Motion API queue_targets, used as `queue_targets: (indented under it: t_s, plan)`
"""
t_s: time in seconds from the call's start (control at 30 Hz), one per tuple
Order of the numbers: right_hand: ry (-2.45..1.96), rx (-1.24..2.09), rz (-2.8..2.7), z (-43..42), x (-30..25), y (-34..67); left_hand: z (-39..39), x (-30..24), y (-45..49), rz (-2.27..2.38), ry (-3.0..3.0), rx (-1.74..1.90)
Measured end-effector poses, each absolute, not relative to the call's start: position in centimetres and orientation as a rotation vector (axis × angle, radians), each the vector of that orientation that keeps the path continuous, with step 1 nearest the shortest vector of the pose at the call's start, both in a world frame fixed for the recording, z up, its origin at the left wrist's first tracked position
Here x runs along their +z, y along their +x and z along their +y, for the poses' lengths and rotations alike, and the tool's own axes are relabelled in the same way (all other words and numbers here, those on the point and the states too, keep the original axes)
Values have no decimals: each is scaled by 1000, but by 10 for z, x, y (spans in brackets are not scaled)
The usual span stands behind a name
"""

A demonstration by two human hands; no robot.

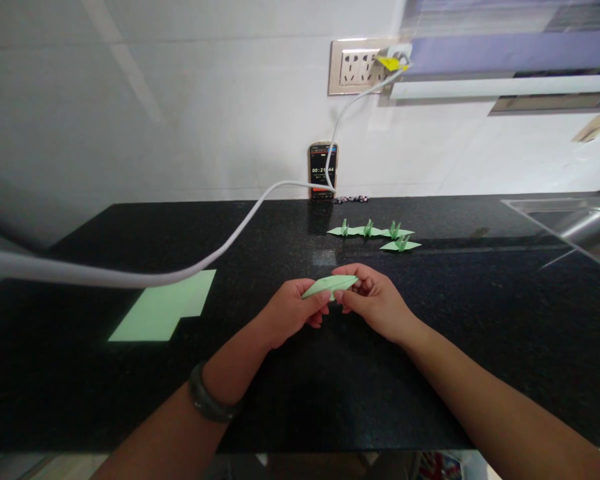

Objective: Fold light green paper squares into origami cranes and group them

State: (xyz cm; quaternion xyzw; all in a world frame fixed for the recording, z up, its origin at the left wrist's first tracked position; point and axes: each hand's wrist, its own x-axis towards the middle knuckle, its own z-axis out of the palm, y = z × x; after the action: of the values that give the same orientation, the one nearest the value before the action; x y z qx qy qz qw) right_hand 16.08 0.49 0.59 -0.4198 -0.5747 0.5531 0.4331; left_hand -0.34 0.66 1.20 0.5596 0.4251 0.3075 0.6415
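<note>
Between both hands is a piece of folded green paper [330, 285], long and pointed at its ends, held just above the dark countertop. My left hand [296, 305] pinches its left part, thumb on the near side. My right hand [373, 298] grips the right part between thumb and fingers. Beyond the hands stand several folded green paper cranes [369, 231], most of them in a row and one [401, 245] a little nearer. Flat sheets of green paper [166, 312] lie to the left, partly under the view of a white cable.
A phone [323, 171] showing a timer leans on the tiled wall. Its white cable [240, 230] sweeps across the left foreground and up to a wall socket [360, 67]. A beaded strand [351, 199] lies beside the phone. At the right is a metal sink [580, 230].
</note>
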Motion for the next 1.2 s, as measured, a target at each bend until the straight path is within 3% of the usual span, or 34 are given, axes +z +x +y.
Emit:
queue_targets:
  t_s: [0.27, 0.77, 1.0, 1.2]
  plan:
    - [-1058, 1220, -1570, 4, 2, 162, 6, 14, -2, 1027, 1314, 706]
    - [-997, 1307, -1788, 7, 11, 177, 5, 16, -2, 948, 1218, 610]
    - [-830, 680, -2074, 11, 17, 181, 7, 11, -9, 749, 1069, 547]
    - [-863, 623, -2096, 16, 13, 183, 5, 13, -3, 929, 1312, 810]
